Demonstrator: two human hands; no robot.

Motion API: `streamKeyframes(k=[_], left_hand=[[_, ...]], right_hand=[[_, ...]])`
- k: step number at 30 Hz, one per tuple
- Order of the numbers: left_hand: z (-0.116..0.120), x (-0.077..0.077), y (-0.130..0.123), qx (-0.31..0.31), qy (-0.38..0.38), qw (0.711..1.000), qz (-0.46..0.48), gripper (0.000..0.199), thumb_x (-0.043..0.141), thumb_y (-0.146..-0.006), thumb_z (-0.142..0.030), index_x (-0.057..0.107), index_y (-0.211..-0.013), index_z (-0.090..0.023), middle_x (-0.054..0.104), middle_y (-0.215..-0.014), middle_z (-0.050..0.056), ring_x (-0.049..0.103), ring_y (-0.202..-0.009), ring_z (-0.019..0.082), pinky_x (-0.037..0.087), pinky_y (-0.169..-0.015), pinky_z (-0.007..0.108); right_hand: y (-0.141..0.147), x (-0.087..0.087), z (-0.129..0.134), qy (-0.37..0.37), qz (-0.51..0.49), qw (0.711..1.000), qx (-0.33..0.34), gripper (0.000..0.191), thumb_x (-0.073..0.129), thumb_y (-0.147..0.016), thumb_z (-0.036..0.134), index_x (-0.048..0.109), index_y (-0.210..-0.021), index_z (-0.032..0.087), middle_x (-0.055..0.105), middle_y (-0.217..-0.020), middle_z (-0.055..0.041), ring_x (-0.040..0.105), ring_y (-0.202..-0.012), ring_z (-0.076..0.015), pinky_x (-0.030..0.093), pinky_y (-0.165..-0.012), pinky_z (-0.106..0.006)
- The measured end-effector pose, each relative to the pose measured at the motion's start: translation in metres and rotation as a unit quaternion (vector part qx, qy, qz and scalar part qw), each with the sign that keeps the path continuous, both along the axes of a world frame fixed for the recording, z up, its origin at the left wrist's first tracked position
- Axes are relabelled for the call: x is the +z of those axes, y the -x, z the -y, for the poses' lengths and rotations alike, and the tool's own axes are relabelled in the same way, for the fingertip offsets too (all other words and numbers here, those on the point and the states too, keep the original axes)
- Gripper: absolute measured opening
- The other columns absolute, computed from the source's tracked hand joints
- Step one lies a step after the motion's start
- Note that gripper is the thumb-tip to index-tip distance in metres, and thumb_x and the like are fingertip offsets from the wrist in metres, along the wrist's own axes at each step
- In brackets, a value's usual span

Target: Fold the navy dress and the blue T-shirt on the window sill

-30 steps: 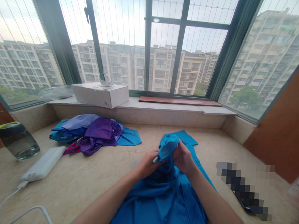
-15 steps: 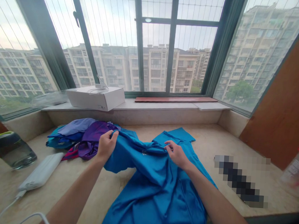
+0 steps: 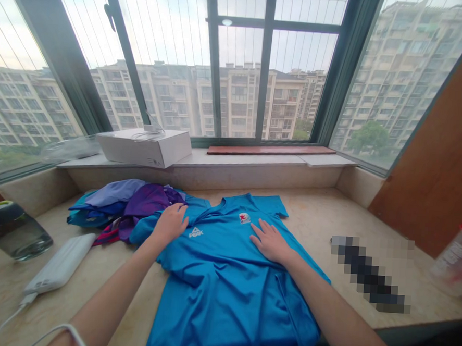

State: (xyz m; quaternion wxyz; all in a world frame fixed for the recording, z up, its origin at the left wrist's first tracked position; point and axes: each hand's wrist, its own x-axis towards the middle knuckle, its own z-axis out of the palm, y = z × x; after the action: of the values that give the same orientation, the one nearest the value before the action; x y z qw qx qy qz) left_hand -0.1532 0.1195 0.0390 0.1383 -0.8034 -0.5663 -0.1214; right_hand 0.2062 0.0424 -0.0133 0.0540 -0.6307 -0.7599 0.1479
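The blue shirt (image 3: 220, 277) lies spread front-up on the bench (image 3: 318, 215), its collar toward the far edge and its lower part running to the near edge, where your view cuts it off. Your left hand (image 3: 170, 222) rests on the cloth beside the lettering, fingers loose and released. Your right hand (image 3: 270, 242) lies flat below the star badge, fingers spread, also released.

Room is tight on your left: one sleeve meets the clothes pile (image 3: 145, 207) near the far left corner, with the white power bank (image 3: 59, 264) and bottle (image 3: 14, 233) along the left side. Only a narrow strip of bench shows between collar and far edge. Your widest strip runs on the right, from the shirt to the pixelated dark object (image 3: 369, 275); the red-lidded jar (image 3: 456, 260) stands farther right.
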Motion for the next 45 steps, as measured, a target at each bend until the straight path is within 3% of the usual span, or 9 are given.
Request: streamKeyframes(k=[6,10,13,22,31,34,37,41,45], left_hand=[[0.022,-0.015,-0.045,-0.102,0.053,0.993,-0.03,0.041,0.051,-0.093,-0.023,0.062,-0.13,-0.009,0.059,-0.136,0.022,0.056,-0.127,0.033,0.043,-0.109,0.045],[0.032,-0.018,-0.044,-0.144,0.075,0.987,-0.015,0.038,0.046,-0.097,-0.027,0.064,-0.127,-0.012,0.063,-0.132,0.02,0.058,-0.124,0.032,0.045,-0.107,0.045],[0.03,-0.025,-0.04,-0.141,0.143,0.98,0.0,0.049,0.043,-0.099,-0.038,0.057,-0.137,-0.01,0.058,-0.141,0.021,0.054,-0.131,0.033,0.041,-0.111,0.044],[-0.047,-0.049,-0.034,-0.047,0.247,0.967,0.033,0.076,0.034,-0.1,-0.054,0.031,-0.155,-0.002,0.024,-0.162,0.024,0.02,-0.152,0.036,0.024,-0.121,0.048],[-0.125,-0.037,-0.047,-0.012,0.119,0.992,0.027,0.043,0.033,-0.104,-0.036,0.068,-0.115,-0.013,0.066,-0.127,0.018,0.06,-0.121,0.029,0.045,-0.103,0.04],[-0.154,-0.024,-0.058,0.013,0.102,0.994,0.027,0.042,0.034,-0.104,-0.036,0.069,-0.102,-0.014,0.069,-0.11,0.015,0.066,-0.106,0.028,0.05,-0.092,0.037],[-0.178,-0.014,-0.068,0.041,0.096,0.994,0.017,0.036,0.039,-0.102,-0.033,0.069,-0.102,-0.012,0.068,-0.109,0.017,0.066,-0.104,0.03,0.051,-0.088,0.039],[-0.178,-0.013,-0.081,0.045,0.082,0.996,-0.008,0.035,0.046,-0.095,-0.023,0.063,-0.122,-0.009,0.064,-0.121,0.024,0.06,-0.117,0.037,0.047,-0.095,0.045],[-0.158,-0.032,-0.09,-0.036,0.119,0.992,-0.033,0.055,0.047,-0.096,-0.034,0.048,-0.144,-0.008,0.051,-0.147,0.023,0.047,-0.137,0.035,0.034,-0.113,0.045]], right_hand=[[-0.006,0.013,0.017,0.037,0.057,0.997,-0.035,0.067,0.022,-0.102,0.061,0.019,-0.161,0.028,0.01,-0.169,-0.0083,0.01,-0.155,-0.0286,0.013,-0.122,-0.054],[-0.022,0.027,0.012,0.026,0.12,0.992,-0.042,0.06,0.037,-0.101,0.051,0.041,-0.154,0.022,0.034,-0.161,-0.0171,0.039,-0.143,-0.0395,0.036,-0.11,-0.056],[-0.026,0.036,-0.015,-0.024,0.106,0.994,-0.005,0.056,0.034,-0.102,0.048,0.049,-0.148,0.021,0.042,-0.157,-0.0165,0.046,-0.138,-0.0369,0.037,-0.11,-0.05],[0.004,0.003,-0.118,0.011,0.048,0.998,-0.025,0.067,0.018,-0.103,0.059,0.021,-0.161,0.025,0.012,-0.169,-0.0082,0.012,-0.155,-0.0281,0.011,-0.123,-0.045],[0.009,0.004,-0.155,0.01,0.035,0.998,-0.042,0.073,0.024,-0.099,0.066,0.024,-0.16,0.025,0.013,-0.169,-0.0115,0.01,-0.155,-0.0333,0.012,-0.121,-0.05],[0.01,0.004,-0.171,0.005,0.008,1.0,-0.021,0.068,0.019,-0.102,0.061,0.023,-0.16,0.027,0.013,-0.169,-0.0078,0.011,-0.155,-0.0268,0.012,-0.122,-0.045],[0.007,-0.001,-0.187,0.007,0.014,0.997,-0.082,0.064,0.017,-0.103,0.057,0.024,-0.16,0.028,0.015,-0.169,-0.0079,0.011,-0.155,-0.0269,0.011,-0.122,-0.047],[0.001,-0.006,-0.201,0.0,0.024,0.988,-0.152,0.067,0.014,-0.103,0.055,0.021,-0.161,0.022,0.013,-0.169,-0.0134,0.01,-0.155,-0.0334,0.007,-0.12,-0.055],[-0.002,-0.006,-0.206,-0.015,0.016,0.993,-0.116,0.069,0.018,-0.102,0.06,0.023,-0.161,0.024,0.012,-0.169,-0.0119,0.008,-0.155,-0.0322,0.005,-0.12,-0.055]])
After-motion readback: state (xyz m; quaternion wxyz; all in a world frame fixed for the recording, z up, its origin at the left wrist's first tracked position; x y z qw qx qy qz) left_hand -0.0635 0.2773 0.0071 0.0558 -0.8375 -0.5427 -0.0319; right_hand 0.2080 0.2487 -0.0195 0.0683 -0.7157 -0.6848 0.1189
